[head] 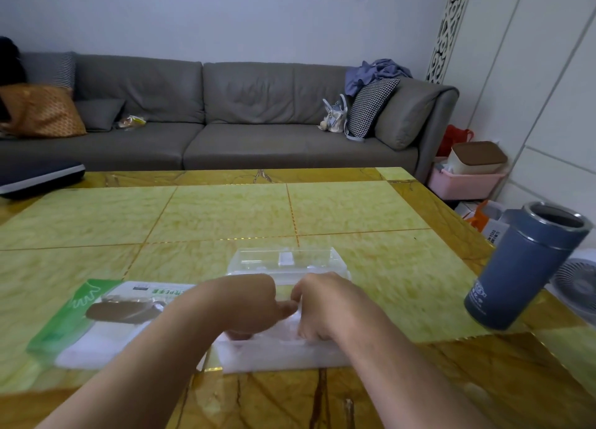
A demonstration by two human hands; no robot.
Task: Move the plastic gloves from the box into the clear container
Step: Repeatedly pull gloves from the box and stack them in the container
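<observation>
A green and white glove box [96, 315] lies flat on the table at the near left. A clear container [287, 261] with its lid up stands just beyond my hands. Its near part holds a whitish stack of plastic gloves [283, 351], which reaches to the table's front. My left hand [248, 303] and my right hand [325, 306] are side by side over the stack, fingers curled down into the gloves and gripping them. The fingertips are mostly hidden in the plastic.
A blue-grey insulated cup [529, 267] stands open-topped near the table's right edge. The yellow-green tiled table [225, 215] stretches away towards a grey sofa [225, 106]. A dark cushion [35, 177] sits at the far left corner. A white fan [577, 283] is on the floor at right.
</observation>
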